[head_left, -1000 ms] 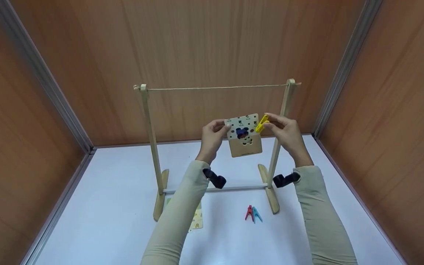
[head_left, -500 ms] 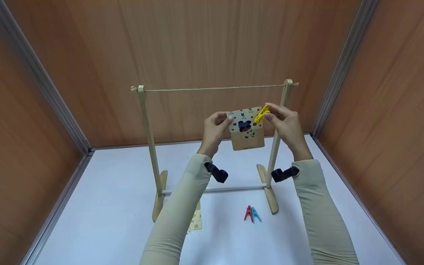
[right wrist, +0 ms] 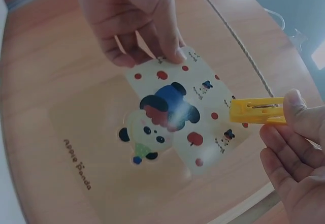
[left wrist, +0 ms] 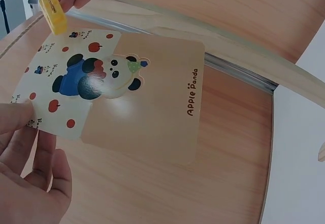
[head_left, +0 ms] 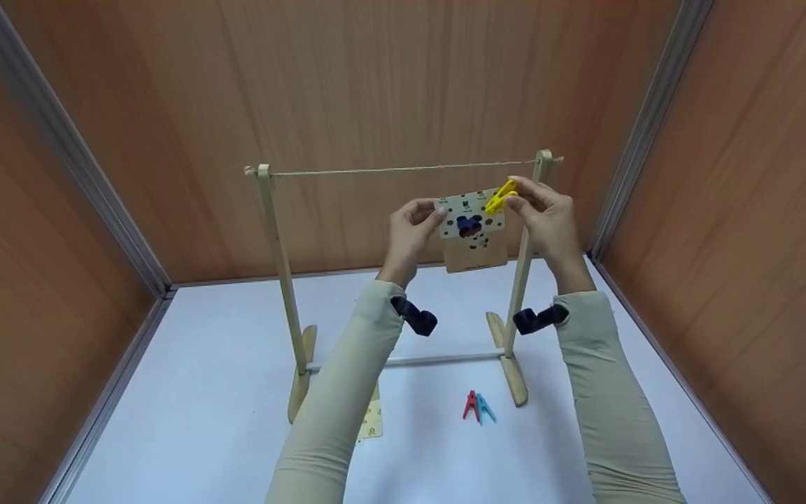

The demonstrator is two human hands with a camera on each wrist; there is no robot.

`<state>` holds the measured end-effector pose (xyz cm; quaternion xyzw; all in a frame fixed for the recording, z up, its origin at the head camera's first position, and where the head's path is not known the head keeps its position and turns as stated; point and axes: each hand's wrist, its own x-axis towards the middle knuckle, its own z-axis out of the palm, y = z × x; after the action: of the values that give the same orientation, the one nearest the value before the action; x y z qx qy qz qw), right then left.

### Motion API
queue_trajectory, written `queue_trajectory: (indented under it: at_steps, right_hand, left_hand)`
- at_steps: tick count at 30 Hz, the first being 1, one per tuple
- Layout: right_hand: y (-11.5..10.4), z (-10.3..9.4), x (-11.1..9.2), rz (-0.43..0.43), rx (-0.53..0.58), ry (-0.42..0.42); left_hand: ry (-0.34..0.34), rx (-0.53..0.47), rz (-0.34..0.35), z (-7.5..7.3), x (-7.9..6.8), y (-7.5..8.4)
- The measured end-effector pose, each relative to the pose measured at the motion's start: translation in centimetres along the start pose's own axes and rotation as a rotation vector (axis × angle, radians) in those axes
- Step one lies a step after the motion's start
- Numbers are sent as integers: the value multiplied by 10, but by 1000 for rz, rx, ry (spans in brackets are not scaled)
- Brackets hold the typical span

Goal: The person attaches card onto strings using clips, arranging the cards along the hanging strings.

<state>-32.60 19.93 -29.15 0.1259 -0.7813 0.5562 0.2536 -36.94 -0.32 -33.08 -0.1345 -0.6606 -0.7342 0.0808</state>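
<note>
Fingers and thumb of the left hand (head_left: 410, 234) pinch the top left corner of a card (head_left: 476, 257), printed with an upside-down panda, red apples and the words "Apple Panda". It hangs slightly tilted, below the string (head_left: 375, 170) of a wooden rack (head_left: 280, 266) in the head view and apart from that string. Thumb and fingers of the right hand (head_left: 550, 220) pinch a yellow clothespin (head_left: 502, 197) at the card's top right corner; I cannot tell whether it grips the card. On the white table (head_left: 214, 385), a red clothespin (head_left: 471, 404) and a blue clothespin (head_left: 486, 407) lie side by side; a 2nd card (head_left: 373, 420) is partly hidden by the left sleeve (head_left: 336, 392).
</note>
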Motion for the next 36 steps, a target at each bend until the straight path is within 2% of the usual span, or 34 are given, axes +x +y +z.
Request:
queue_trajectory:
  at_steps: [5,14,29,36]
  right_hand:
    - [-4,1,4,-14,1,52]
    - [-11,3,12,-115,108,149]
    - [-21,4,21,-149,134,281]
    - [-24,4,23,-136,134,296]
  left_hand:
    - [-2,7,27,6,1,3]
    - [8,3,73,12,7,11]
    - [3,20,82,15,10,19]
    - [7,24,86,15,12,21]
